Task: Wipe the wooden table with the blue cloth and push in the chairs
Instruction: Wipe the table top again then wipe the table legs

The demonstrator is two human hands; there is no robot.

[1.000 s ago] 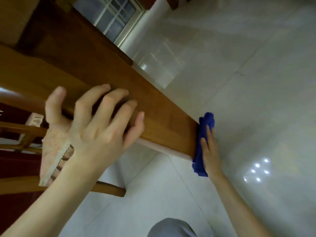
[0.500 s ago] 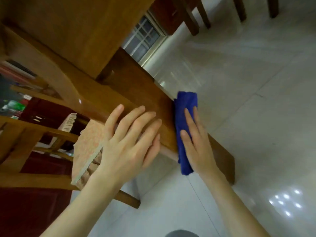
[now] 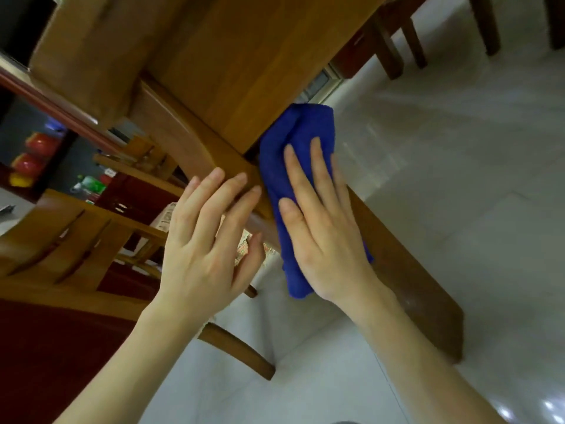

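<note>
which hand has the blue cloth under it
The right hand, laid flat, presses the blue cloth against the wooden table; the left hand rests bare on the wood beside it.

You get dim, even indoor light. Glare spots on the floor [image 3: 477, 209], lower right of frame. Upper left dark, smeared; edges bowed.

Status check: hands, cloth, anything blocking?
Right hand flat on cloth, pressing it to table. Left hand open, fingers on table. Chair close at left, not blocking.
</note>
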